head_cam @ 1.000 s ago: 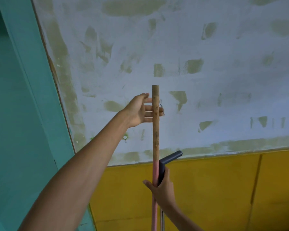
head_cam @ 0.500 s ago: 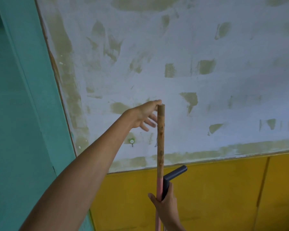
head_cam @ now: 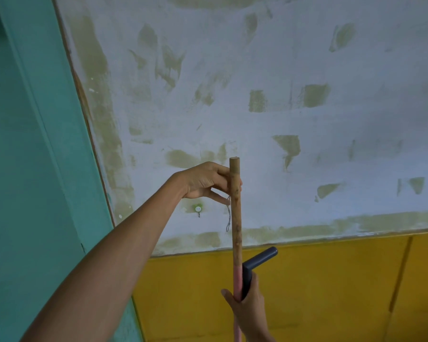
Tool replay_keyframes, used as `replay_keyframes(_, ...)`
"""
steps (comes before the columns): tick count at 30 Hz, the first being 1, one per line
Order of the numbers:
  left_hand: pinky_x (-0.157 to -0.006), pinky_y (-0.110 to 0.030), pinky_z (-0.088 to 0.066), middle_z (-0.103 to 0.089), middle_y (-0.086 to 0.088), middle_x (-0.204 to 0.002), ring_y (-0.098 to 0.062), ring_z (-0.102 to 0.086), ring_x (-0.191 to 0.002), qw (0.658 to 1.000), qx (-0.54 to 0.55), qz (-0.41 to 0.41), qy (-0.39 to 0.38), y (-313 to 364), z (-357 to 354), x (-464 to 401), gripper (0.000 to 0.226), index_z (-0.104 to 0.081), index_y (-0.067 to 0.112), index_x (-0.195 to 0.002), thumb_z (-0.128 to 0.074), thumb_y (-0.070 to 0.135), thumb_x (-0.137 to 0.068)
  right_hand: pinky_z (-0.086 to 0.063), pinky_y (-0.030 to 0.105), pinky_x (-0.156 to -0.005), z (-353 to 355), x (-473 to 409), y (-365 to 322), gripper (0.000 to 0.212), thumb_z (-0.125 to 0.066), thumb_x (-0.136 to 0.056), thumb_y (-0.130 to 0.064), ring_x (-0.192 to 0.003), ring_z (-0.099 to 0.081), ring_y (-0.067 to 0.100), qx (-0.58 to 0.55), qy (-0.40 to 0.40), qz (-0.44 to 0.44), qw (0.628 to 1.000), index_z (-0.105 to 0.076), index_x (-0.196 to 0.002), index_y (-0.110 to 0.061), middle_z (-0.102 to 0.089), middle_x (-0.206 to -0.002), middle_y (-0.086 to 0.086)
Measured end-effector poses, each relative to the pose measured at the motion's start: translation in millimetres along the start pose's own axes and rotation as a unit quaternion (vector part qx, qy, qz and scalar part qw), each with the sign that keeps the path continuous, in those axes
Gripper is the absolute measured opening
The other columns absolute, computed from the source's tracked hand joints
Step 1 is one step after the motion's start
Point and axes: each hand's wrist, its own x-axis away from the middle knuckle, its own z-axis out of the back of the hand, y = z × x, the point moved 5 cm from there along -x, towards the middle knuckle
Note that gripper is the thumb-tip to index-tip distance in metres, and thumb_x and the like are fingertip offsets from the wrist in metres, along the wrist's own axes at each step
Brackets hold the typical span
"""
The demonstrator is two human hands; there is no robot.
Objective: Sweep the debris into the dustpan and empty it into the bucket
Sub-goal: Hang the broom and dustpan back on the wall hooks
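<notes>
A wooden broom handle (head_cam: pixel 235 218) stands upright in front of the wall, its lower part pink. My left hand (head_cam: pixel 208 181) is raised beside the handle's top, fingers pinching a thin string loop (head_cam: pixel 228 218) that hangs from the handle. My right hand (head_cam: pixel 247 309) grips the pink part of the broom handle together with the dark dustpan handle (head_cam: pixel 257 264), whose bent end points up to the right. Broom head, dustpan tray, debris and bucket are out of view.
A small white wall hook (head_cam: pixel 198 209) sits on the patchy white wall (head_cam: pixel 307 119), just left of the string. A teal door frame (head_cam: pixel 35 169) runs down the left. The lower wall (head_cam: pixel 331 292) is yellow.
The view has shifted so the handle sits lower against the wall. My left hand went from open beside the handle top to pinching the string loop near the hook.
</notes>
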Motion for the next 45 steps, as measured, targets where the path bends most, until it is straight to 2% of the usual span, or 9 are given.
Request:
replay_keyframes(8,-0.083,-0.039,-0.059,-0.066,-0.006,-0.082,-0.015,-0.063,-0.070,0.993,-0.099,0.053,0.028,-0.4,1.2,-6.8,0.022,-0.077,0.006,-0.096,-0.062,-0.007,-0.087,-0.046,0.015,-0.055,6.5,-8.1,2.2,0.065,-0.085,-0.070,-0.034,-0.076,-0.063,0.005,-0.005,-0.009,0.000,1.000,-0.040,-0.117,-0.032,-0.062,-0.094,-0.010)
replay_keyframes(12,-0.088,-0.039,-0.059,-0.065,0.003,-0.074,-0.011,-0.062,-0.071,0.974,-0.212,0.039,0.074,9.1,-0.7,-8.5,0.020,-0.074,0.010,-0.085,-0.057,0.000,-0.084,-0.048,0.016,-0.055,4.6,-8.2,4.0,0.062,-0.085,-0.070,-0.034,-0.072,-0.062,0.003,-0.006,-0.015,0.004,1.000,-0.043,-0.115,-0.027,-0.061,-0.090,-0.008)
replay_keyframes(14,-0.082,-0.033,-0.057,-0.063,0.013,-0.064,-0.008,-0.061,-0.068,0.958,-0.273,0.039,0.082,14.6,0.3,-8.2,0.018,-0.073,0.014,-0.080,-0.058,0.005,-0.081,-0.046,0.013,-0.054,4.0,-7.2,5.0,0.065,-0.086,-0.068,-0.036,-0.072,-0.063,0.003,-0.006,-0.014,0.001,1.000,-0.042,-0.115,-0.027,-0.062,-0.090,-0.008)
replay_keyframes(17,-0.071,-0.029,-0.048,-0.061,0.006,-0.071,-0.012,-0.054,-0.070,0.938,-0.333,0.047,0.085,15.0,2.5,-5.6,0.015,-0.073,0.018,-0.075,-0.060,0.012,-0.078,-0.046,0.013,-0.054,6.5,-9.3,2.8,0.070,-0.087,-0.067,-0.036,-0.074,-0.063,0.002,-0.009,-0.013,0.001,1.000,-0.039,-0.118,-0.030,-0.062,-0.093,-0.011)
replay_keyframes(25,-0.094,-0.033,-0.052,-0.071,-0.003,-0.119,-0.014,-0.066,-0.110,0.987,-0.148,0.002,0.061,1.5,-1.7,-0.7,0.035,-0.070,0.024,-0.117,-0.064,0.004,-0.089,-0.045,0.011,-0.054,9.4,-11.2,-1.9,0.071,-0.086,-0.067,-0.038,-0.075,-0.061,-0.006,-0.016,-0.031,0.015,0.999,-0.039,-0.120,-0.030,-0.060,-0.094,-0.011)
replay_keyframes(31,-0.078,-0.037,-0.061,-0.073,-0.026,-0.093,-0.025,-0.072,-0.077,0.983,-0.128,-0.044,0.124,5.3,-7.8,-1.5,0.021,-0.074,-0.005,-0.098,-0.061,-0.010,-0.083,-0.046,0.013,-0.053,8.8,-8.1,0.4,0.068,-0.086,-0.066,-0.041,-0.071,-0.063,0.002,-0.007,-0.044,0.016,0.999,-0.040,-0.115,-0.027,-0.060,-0.092,-0.007)
replay_keyframes(38,-0.057,-0.034,-0.062,-0.072,-0.005,-0.063,-0.019,-0.068,-0.051,0.934,-0.196,-0.135,0.265,16.6,-8.8,3.1,0.010,-0.075,0.013,-0.083,-0.069,0.015,-0.091,-0.045,0.014,-0.053,13.6,-9.2,-4.9,0.069,-0.087,-0.068,-0.034,-0.071,-0.063,0.005,-0.025,-0.028,0.022,0.999,-0.040,-0.118,-0.028,-0.060,-0.093,-0.007)
replay_keyframes(42,-0.055,-0.038,-0.062,-0.071,-0.004,-0.061,-0.021,-0.066,-0.047,0.897,-0.218,-0.174,0.342,23.0,-3.4,11.5,0.020,-0.074,0.022,-0.080,-0.066,0.004,-0.084,-0.045,0.015,-0.053,12.8,-11.5,-12.9,0.066,-0.086,-0.070,-0.033,-0.069,-0.064,0.009,-0.021,-0.037,0.032,0.999,-0.042,-0.117,-0.023,-0.062,-0.089,-0.004)
replay_keyframes(45,-0.054,-0.034,-0.060,-0.072,-0.006,-0.062,-0.019,-0.065,-0.048,0.903,-0.196,-0.145,0.354,26.2,8.2,18.1,0.019,-0.076,0.013,-0.077,-0.065,-0.002,-0.077,-0.046,0.015,-0.055,12.7,-11.0,-15.5,0.065,-0.086,-0.070,-0.030,-0.070,-0.064,0.009,-0.020,-0.032,0.039,0.999,-0.043,-0.117,-0.022,-0.061,-0.089,-0.005)
